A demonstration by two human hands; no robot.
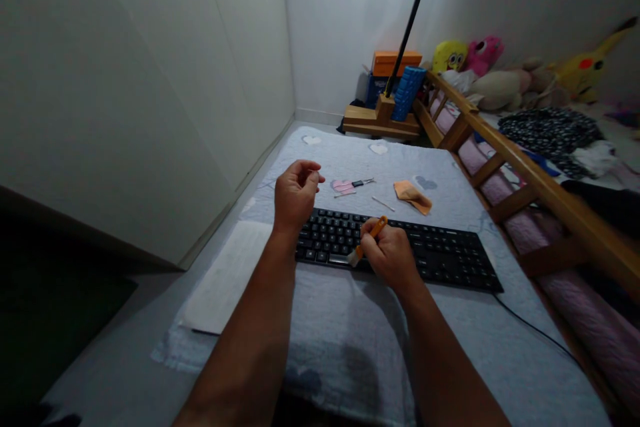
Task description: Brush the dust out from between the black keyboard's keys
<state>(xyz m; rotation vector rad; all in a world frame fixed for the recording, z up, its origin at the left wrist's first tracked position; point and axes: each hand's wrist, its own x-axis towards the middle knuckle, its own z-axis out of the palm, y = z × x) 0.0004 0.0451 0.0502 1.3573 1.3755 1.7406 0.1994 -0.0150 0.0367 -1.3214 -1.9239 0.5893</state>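
Observation:
A black keyboard [440, 260] lies across the cloth in front of me. My right hand [393, 253] is closed round the orange handle of a small brush [355, 255], whose pale bristles touch the keys by the space bar. Loosely curled, my left hand [296, 195] hovers over the keyboard's left back corner, with a gap between thumb and index finger and nothing visible in it. Behind the keyboard lie a black-handled tool with a metal tip [363, 183], a cotton swab [383, 203], another thin swab-like stick [345, 195] and a crumpled orange cloth [413, 196].
A pale flat board [225, 280] rests to the left on the patterned cloth [340, 340]. The keyboard's cable [537, 330] trails off to the right. A wooden bed rail [540, 180] borders the right side, a white cabinet [200, 80] the left. Behind stands a lamp post [411, 20].

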